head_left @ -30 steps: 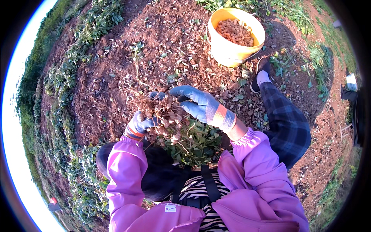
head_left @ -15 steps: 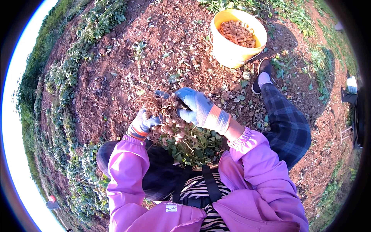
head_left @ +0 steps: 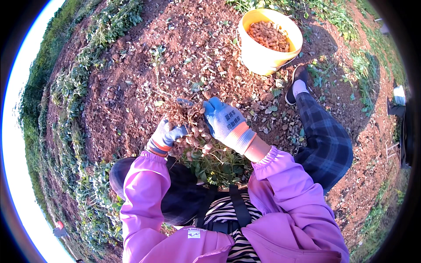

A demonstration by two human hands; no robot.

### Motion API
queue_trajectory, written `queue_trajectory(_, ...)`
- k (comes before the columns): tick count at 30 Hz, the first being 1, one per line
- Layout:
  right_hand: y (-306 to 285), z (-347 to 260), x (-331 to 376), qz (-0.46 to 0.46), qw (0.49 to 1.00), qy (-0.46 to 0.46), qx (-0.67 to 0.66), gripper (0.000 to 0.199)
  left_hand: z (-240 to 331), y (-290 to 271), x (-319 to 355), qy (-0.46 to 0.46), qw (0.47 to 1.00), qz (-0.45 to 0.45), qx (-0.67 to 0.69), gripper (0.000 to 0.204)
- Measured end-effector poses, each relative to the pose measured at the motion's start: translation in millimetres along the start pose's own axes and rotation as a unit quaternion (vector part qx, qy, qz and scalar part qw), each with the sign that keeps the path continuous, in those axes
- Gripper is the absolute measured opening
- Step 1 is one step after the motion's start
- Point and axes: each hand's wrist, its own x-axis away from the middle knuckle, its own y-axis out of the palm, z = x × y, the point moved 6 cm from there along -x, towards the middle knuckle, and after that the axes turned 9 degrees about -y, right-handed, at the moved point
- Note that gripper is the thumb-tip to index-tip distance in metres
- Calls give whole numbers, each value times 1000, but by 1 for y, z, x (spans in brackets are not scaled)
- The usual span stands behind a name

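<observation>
A peanut plant point(head_left: 195, 138) hangs upside down before my lap, its brown roots up, pale pods in the middle and green leaves point(head_left: 221, 168) lowest. My left hand point(head_left: 166, 135), in a grey-blue glove with an orange cuff band, is closed round the plant's left side. On the other side, my right hand point(head_left: 223, 120), gloved alike, has its fingers curled in at the roots and pods. Its fingertips are partly hidden behind the back of the glove, so what lies between them is hard to see.
A yellow bucket point(head_left: 265, 59) part-filled with peanuts point(head_left: 269, 36) stands at the far right, near my shoe point(head_left: 296, 83). Reddish soil point(head_left: 123, 101) with scattered dry leaves lies ahead. Green plants point(head_left: 83, 184) run along the left, and more foliage point(head_left: 364, 79) lies at the right.
My right hand has turned so that more of its back shows, and its fingers have drawn together at the pods. My left hand stays nearly in place on the plant.
</observation>
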Motion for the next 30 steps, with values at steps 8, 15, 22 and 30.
queue_trajectory(8, -3, 5, 3, -10, 999, -36, -39, 30, 8, 8, 4, 57, 998, 8, 15, 67)
queue_trajectory(15, -6, 3, -1, -11, 994, -98, -52, 29, 0, 1, 4, 11, 1000, 1, 2, 70)
queue_trajectory(22, 13, 19, -1, 101, 965, 10, -243, 16, 0, -6, -1, 36, 996, 36, -74, 61)
queue_trajectory(30, 34, 30, 11, 108, 750, 136, -638, 28, 5, 12, 5, 16, 1000, -3, -13, 67)
